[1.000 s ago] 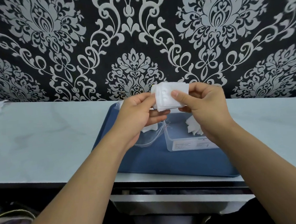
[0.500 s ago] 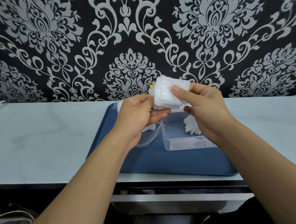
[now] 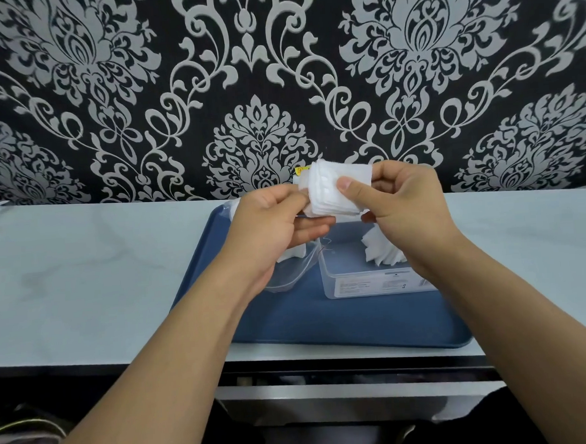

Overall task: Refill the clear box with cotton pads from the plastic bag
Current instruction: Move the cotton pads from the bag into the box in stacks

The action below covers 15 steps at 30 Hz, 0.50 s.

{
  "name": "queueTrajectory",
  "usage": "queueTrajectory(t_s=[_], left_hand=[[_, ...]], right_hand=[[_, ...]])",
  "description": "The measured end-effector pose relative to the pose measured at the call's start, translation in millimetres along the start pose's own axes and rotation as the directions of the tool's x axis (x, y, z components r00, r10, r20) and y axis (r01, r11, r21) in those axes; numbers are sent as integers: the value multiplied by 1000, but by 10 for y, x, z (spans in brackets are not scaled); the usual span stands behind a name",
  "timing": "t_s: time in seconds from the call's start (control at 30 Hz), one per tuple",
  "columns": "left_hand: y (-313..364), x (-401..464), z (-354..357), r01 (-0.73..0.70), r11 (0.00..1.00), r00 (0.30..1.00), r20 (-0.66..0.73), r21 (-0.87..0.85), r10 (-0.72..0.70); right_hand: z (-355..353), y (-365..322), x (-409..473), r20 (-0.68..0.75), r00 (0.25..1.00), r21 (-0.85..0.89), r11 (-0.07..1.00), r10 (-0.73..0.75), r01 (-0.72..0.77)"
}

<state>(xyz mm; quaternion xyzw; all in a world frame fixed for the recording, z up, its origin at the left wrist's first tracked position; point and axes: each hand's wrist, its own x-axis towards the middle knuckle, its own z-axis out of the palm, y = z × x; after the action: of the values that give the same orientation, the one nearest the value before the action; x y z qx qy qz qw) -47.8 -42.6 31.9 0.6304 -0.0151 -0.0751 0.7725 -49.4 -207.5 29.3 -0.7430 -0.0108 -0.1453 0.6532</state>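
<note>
- White cotton pads (image 3: 334, 188), a thick stack of them, sit pinched between my two hands above the far half of the blue tray (image 3: 291, 325).
- My right hand (image 3: 404, 208) clamps the stack from its 3 o'clock side, thumb pressed flat across the front face and fingers curled behind.
- My left hand (image 3: 271, 230) meets the stack at its 9 o'clock edge, thumb and fingertips closed on the pads there.
- Below my right hand, the clear box (image 3: 374, 278) stands on the tray with its printed label facing me; a few loose pads lean inside at its 3 o'clock end.
- At 9 o'clock of the box, touching or just beside it, lies the plastic bag (image 3: 294, 273), crumpled, partly hidden under my left wrist, with some white pads inside.
- The tray rests on a pale marble counter (image 3: 83, 286), its near edge close to the counter's front lip.
- Black-and-silver damask wallpaper (image 3: 249, 87) rises at 12 o'clock behind everything.
</note>
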Motion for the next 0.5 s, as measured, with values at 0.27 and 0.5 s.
queueTrajectory(t_s=[0.27, 0.5], left_hand=[[5, -21, -23, 16, 999, 998, 56, -28, -14], [32, -27, 49, 36, 986, 998, 51, -161, -28]], right_hand=[[2, -2, -24, -73, 995, 20, 997, -73, 74], [55, -19, -36, -177, 963, -17, 979, -201, 202]])
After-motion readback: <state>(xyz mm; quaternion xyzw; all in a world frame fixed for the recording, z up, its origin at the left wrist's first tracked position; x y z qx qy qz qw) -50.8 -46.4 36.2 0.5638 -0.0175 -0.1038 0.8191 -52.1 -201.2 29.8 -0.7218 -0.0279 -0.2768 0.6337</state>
